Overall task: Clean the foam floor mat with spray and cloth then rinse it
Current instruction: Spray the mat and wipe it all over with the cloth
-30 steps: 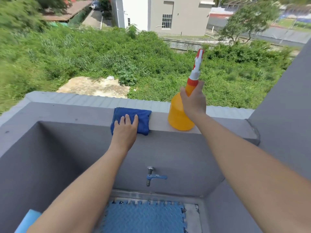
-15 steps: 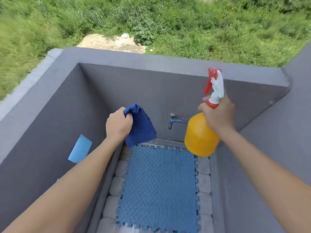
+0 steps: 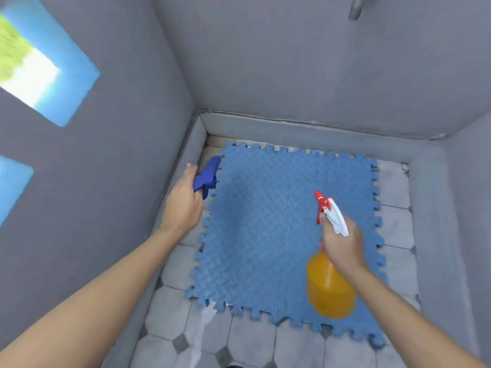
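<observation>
- The right hand (image 3: 341, 245) is wrapped around the neck of an orange spray bottle (image 3: 329, 288), with one fingertip resting on the red trigger below the white head.
- The bottle hangs tilted above the near right part of the mat, its red nozzle (image 3: 318, 195) aimed toward the mat's middle.
- The left hand (image 3: 184, 205) is closed in a fist on a dark blue cloth (image 3: 207, 176), which sticks out past the knuckles, bunched and folded.
- That hand and cloth hover just over the mat's far left edge, close to the grey wall (image 3: 119, 155).
- The blue foam floor mat (image 3: 265, 235) lies flat on the tiled floor (image 3: 170, 314), its toothed edges showing all round and its far edge near the grey kerb at the foot of the back wall.
- A pale wet streak (image 3: 202, 330) runs over the tiles from the mat's near left corner.
- Two light blue patches (image 3: 53, 65) show on the left wall.
- A metal tap spout (image 3: 356, 7) pokes in at the top edge.
</observation>
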{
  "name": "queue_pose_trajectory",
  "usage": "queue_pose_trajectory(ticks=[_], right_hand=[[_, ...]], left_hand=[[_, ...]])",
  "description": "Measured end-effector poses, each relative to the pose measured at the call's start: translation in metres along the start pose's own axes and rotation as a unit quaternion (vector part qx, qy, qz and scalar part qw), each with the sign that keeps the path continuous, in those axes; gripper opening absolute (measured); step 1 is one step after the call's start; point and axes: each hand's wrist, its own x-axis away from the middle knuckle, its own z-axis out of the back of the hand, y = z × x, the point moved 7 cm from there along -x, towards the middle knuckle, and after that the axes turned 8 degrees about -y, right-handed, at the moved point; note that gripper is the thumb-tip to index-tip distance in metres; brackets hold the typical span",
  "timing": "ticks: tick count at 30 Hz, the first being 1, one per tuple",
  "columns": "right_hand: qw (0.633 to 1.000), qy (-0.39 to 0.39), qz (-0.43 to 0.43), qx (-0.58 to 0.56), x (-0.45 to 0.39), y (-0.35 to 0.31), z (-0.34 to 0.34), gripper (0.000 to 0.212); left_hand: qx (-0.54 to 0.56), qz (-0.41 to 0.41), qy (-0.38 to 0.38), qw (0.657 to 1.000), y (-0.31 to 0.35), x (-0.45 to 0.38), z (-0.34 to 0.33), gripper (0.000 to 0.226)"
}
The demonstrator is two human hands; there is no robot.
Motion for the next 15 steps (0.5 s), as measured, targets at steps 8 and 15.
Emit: queue_pose_trajectory(ticks=[8, 15], right_hand=[[0.993, -0.053, 0.054, 0.090, -0.074, 0.070, -0.087, 0.041], [0.980, -0.197, 0.008, 0.005, -0.088, 0.077, -0.121, 0.012]], left_hand=[[-0.148, -0.157, -0.128, 0.968, -0.119, 0.028, -0.256, 0.077], [-0.152, -0.166, -0.082, 0.971, -0.138, 0.031, -0.291, 0.079]])
